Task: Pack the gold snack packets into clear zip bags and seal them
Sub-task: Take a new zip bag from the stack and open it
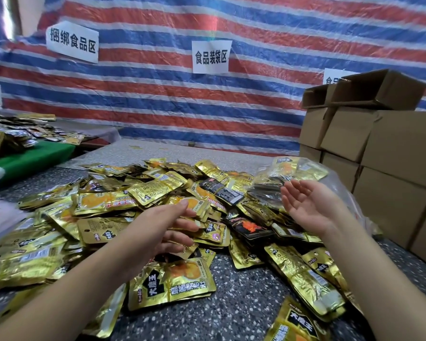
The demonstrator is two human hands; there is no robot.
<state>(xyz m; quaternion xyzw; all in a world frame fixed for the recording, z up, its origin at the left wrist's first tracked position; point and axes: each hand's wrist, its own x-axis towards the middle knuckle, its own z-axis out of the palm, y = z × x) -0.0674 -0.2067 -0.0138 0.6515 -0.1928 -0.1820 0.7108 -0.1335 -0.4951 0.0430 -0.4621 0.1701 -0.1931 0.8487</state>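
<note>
Crinkled, glossy gold snack packets (155,187), flat foil rectangles, lay heaped on the speckled stone bench (244,306). A clear zip bag (298,171) of thin, wrinkled film, stuffed with packets, sat at the heap's right, against stacked matte cardboard boxes (389,148). The left hand (167,227) hovered over the heap, fingers relaxed, gripping nothing. The right hand (305,203) was spread, palm up, beside the bag
</note>
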